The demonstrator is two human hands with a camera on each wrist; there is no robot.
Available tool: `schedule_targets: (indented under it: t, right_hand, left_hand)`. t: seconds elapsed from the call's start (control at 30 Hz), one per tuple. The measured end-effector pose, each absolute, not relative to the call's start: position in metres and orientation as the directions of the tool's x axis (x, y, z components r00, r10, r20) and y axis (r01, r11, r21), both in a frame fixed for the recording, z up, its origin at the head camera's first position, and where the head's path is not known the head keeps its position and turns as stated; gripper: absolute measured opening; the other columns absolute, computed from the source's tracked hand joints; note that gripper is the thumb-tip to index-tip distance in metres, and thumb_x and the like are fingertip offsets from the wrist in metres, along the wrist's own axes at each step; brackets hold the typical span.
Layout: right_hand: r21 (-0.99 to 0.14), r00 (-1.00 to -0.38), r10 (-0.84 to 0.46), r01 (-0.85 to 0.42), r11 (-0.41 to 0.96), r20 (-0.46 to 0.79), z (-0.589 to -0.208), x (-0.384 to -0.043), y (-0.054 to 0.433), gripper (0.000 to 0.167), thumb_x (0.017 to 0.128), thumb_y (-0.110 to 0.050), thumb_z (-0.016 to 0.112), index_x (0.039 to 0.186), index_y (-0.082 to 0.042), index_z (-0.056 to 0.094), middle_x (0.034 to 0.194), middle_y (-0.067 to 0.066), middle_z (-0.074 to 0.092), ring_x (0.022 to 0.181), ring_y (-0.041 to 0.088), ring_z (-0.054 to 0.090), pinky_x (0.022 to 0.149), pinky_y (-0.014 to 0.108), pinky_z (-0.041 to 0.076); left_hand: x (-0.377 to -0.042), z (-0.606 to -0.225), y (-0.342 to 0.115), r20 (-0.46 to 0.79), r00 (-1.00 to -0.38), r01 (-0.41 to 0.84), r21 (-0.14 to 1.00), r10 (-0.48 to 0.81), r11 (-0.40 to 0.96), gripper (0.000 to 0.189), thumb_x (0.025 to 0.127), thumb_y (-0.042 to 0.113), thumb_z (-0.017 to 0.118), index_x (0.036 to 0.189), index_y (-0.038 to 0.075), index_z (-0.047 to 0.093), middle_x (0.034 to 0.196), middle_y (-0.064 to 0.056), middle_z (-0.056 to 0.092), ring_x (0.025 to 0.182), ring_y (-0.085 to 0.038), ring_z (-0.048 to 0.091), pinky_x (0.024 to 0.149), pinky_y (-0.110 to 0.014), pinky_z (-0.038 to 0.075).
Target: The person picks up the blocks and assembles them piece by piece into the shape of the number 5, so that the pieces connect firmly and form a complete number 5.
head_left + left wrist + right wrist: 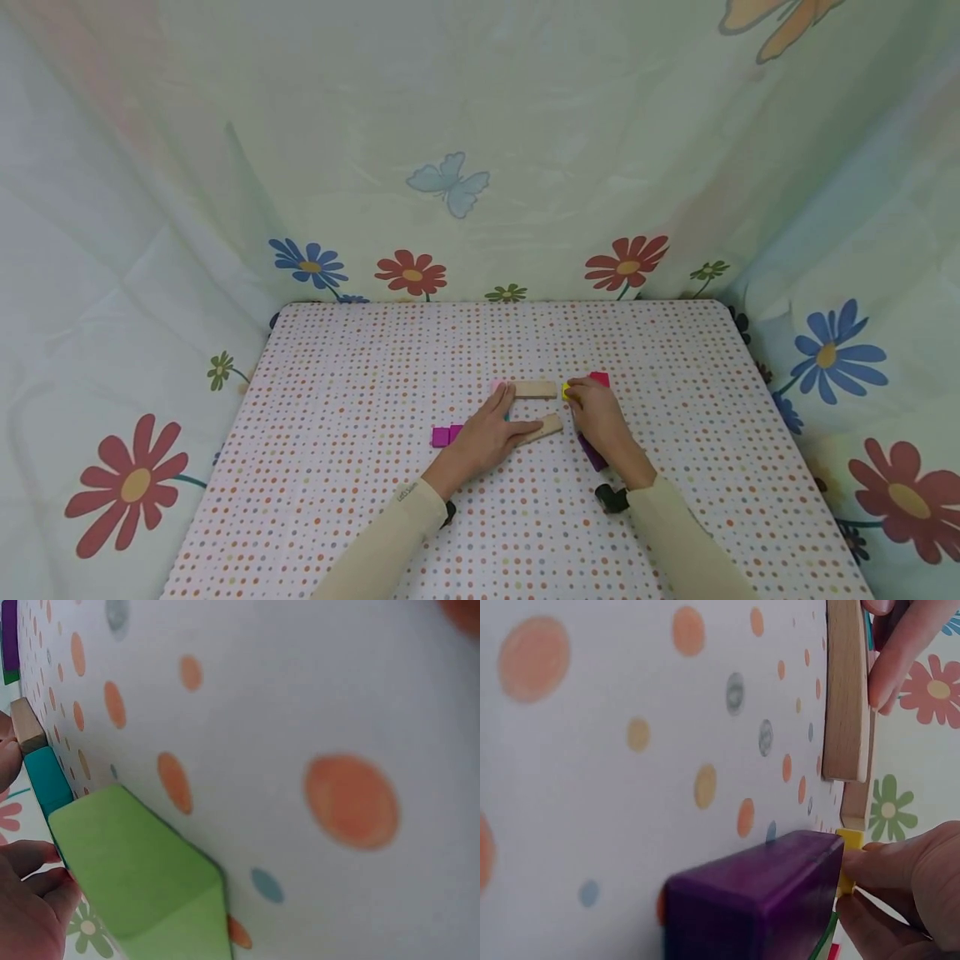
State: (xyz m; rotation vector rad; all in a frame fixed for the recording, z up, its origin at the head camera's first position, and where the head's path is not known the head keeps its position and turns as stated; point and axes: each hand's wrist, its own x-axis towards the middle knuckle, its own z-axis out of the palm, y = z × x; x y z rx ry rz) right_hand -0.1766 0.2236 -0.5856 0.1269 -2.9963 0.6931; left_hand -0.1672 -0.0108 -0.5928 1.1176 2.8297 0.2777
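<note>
My right hand [600, 417] pinches a small yellow block [847, 859] between thumb and fingers, beside the right end of the far plain wooden block [534, 389]. My left hand [483, 437] reaches over the blocks with fingers extended, its thumb lying along the nearer wooden block [543, 429], which is angled. In the left wrist view, fingertips touch the side of a teal block [49, 780], close behind a light green block [142, 855]. The left hand mostly hides these two in the head view. A dark purple block [780, 885] lies under my right wrist.
Magenta blocks [441, 437] sit left of my left hand, and a pink block [498, 386] shows past its fingertips. Beyond my right hand is a red block [600, 379]. The table [360, 367] has a dotted cover; patterned curtains [525, 100] surround it.
</note>
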Motion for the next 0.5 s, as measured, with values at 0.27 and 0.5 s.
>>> schedule_targets:
  t: [0.27,0.5]
  right_hand:
    - [-0.423,-0.994,-0.068,-0.096,0.901,0.080,-0.5869,-0.1837,0.2197,0.018,0.100,0.002,0.068,0.114,0.007,0.077,0.139,0.022,0.069,0.128,0.040,0.068,0.107,0.052,0.057]
    - [-0.436,-0.994,-0.070,-0.102,0.894,0.089,-0.5892,-0.1845,0.2171,0.018,0.099,0.002,0.068,0.114,0.006,0.078,0.138,0.021,0.070,0.128,0.040,0.068,0.107,0.053,0.057]
  left_hand:
    - [-0.1676,-0.5888,-0.0106,-0.011,-0.733,0.658,0.239,0.680,0.714,0.039,0.112,0.036,0.051,0.150,0.040,0.059,0.173,-0.027,0.024,0.164,-0.040,0.023,0.130,-0.044,0.036]
    - [-0.1665,-0.5920,-0.0108,-0.012,-0.732,0.661,0.230,0.681,0.714,0.039,0.112,0.035,0.052,0.150,0.041,0.059,0.173,-0.027,0.025,0.165,-0.039,0.023,0.130,-0.044,0.036]
